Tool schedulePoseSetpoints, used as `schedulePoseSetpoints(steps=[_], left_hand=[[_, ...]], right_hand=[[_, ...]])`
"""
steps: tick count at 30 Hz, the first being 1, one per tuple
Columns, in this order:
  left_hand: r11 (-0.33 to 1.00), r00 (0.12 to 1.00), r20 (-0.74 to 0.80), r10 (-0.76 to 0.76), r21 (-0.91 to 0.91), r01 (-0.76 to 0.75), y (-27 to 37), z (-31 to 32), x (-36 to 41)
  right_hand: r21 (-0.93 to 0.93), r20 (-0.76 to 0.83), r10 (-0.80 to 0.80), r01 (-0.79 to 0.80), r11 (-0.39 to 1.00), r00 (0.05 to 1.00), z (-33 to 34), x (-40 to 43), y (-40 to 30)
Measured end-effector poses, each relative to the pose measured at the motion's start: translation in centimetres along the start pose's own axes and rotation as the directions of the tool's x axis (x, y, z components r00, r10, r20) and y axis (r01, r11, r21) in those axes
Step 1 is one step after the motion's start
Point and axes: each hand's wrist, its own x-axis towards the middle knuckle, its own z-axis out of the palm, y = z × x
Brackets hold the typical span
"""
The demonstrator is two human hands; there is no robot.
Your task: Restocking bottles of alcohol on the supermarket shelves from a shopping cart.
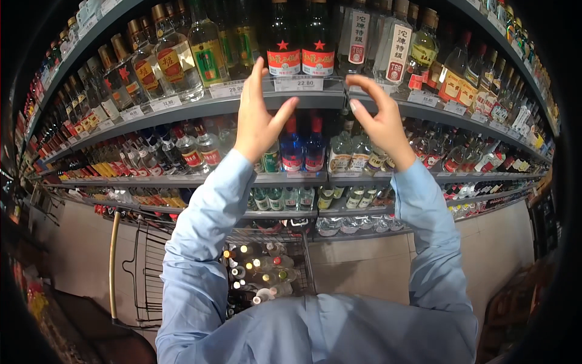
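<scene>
Both hands are raised before a shelf edge, with nothing in either one. My left hand (263, 116) has its thumb and fingers spread, just in front of the price-tag strip. My right hand (379, 120) is curved, thumb and forefinger apart, to the right of it. Between and behind them on the shelf (313, 100) stand two dark green glass liquor bottles (284, 54) with red and white star labels. Clear bottles with tall white labels (399, 52) stand behind my right hand. Blue glass bottles (292, 148) with red caps show one shelf lower, between my forearms.
A wire shopping cart (311, 268) holding several upright bottles (268, 268) stands below my left forearm; its handle (114, 264) is at left. Lower shelves (209, 179) carry many more bottles. Tiled floor (359, 259) shows beneath. A wooden crate-like stand (509, 305) is at lower right.
</scene>
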Motion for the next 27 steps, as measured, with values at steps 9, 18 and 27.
schedulePoseSetpoints(steps=[9, 18, 27], left_hand=[[0.793, 0.445, 0.730, -0.518, 0.215, 0.570, 6.1, -8.6, -35.4], [0.526, 0.162, 0.668, -0.726, 0.388, 0.757, 10.2, -13.2, -42.5], [0.626, 0.318, 0.675, -0.666, 0.274, 0.730, 12.7, -10.2, -42.2]], right_hand=[[0.230, 0.648, 0.555, -0.828, 0.510, 0.522, 9.3, -33.6, -3.4], [0.185, 0.812, 0.420, -0.861, 0.474, 0.405, 12.2, -38.0, -6.3], [0.149, 0.789, 0.399, -0.775, 0.614, 0.467, 12.7, -38.0, -6.6]])
